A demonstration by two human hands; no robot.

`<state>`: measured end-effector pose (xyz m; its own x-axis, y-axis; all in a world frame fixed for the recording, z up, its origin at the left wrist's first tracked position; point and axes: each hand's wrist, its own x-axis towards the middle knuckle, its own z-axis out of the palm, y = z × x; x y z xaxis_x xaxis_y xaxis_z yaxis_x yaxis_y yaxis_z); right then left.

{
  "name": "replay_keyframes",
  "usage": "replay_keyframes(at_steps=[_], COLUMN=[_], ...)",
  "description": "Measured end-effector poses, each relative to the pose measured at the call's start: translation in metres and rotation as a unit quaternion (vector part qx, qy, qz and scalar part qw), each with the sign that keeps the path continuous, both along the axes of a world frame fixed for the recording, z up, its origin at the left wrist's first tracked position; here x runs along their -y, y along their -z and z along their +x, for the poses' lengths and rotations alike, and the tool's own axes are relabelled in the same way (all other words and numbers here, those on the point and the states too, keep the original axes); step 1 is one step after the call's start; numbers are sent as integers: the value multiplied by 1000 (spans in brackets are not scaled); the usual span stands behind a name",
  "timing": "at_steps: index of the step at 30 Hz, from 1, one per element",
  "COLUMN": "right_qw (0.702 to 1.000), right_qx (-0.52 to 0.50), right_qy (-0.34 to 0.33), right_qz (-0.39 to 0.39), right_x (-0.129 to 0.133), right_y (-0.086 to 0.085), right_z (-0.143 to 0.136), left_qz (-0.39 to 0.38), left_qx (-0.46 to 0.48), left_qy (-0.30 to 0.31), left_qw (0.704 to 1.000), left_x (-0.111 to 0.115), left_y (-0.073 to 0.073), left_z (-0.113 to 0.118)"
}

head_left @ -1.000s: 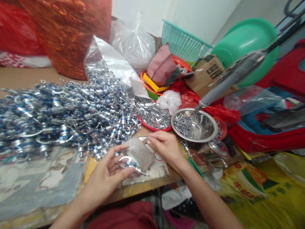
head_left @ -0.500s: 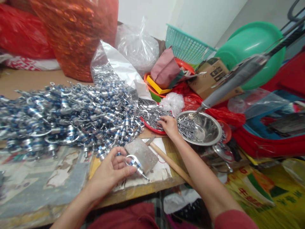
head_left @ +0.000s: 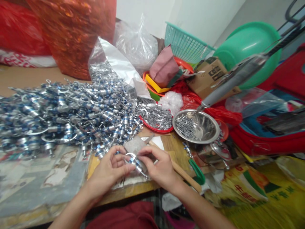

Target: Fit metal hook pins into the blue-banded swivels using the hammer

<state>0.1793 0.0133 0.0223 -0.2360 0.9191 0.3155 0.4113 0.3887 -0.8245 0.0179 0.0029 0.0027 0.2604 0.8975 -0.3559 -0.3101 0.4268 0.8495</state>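
My left hand (head_left: 106,173) is closed, thumb and fingers pinching a silver-and-blue metal fitting (head_left: 138,166) with a curved silver hook at its top. My right hand (head_left: 162,168) meets it from the other side, thumb and fingertips pinched together by the hook. Whatever sits in that pinch is too small to make out. Beneath and behind both hands lies a grey metal block (head_left: 133,145), partly covered. A tool with a wooden handle (head_left: 186,176) runs under my right wrist. To the left is a big heap of similar fittings (head_left: 71,114).
Small metal pieces fill a red tray (head_left: 156,129) beyond my hands. Beside it, a steel bowl (head_left: 209,138) contains thin metal pins. A grey-handled lever (head_left: 238,79) slants over the bowl. A green plastic item (head_left: 198,171) lies at the table's right edge.
My right hand has come back from the red tray toward me and now pinches beside the fitting. My left hand keeps its hold in nearly the same spot.
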Motion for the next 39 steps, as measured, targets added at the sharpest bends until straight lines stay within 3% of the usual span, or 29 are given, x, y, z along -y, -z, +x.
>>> replay_keyframes(at_steps=[4,9,15,20,23,27,30,35,37,39], right_qw=[993,979,979,969,951,956,964,955,972,992], right_qx=[1,60,-27,-86,-97,-41,-24,-68,-80,-56], right_qy=[-63,-165,-135,-90,-133,-198,-177,-126,-76,21], right_qz=[-98,-105,-147,-212,-260,-210,-197,-261,-209,-109], right_x=[-16,-21,-16,-20,-25,-28,-29,-29,-27,-23], right_y=[-11,-16,-6,-12,-15,-11,-6,-3,-3,-1], right_z=[5,6,-8,-6,-2,-2,-6,-11,-3,14], left_qz=[1,6,11,5,4,5,1,6,1,-5], left_qx=[-10,-9,-10,-15,-12,-5,-12,-10,-11,-15], left_qy=[1,-13,-5,6,9,-1,-10,-20,-24,-25], left_qw=[1000,1000,1000,1000,1000,1000,1000,1000,1000,1000], left_x=[-1,1,1,0,0,1,2,2,2,2], left_y=[0,-1,-4,-4,-3,-3,-5,-4,-4,-3], left_z=[0,1,2,1,0,2,3,3,3,2])
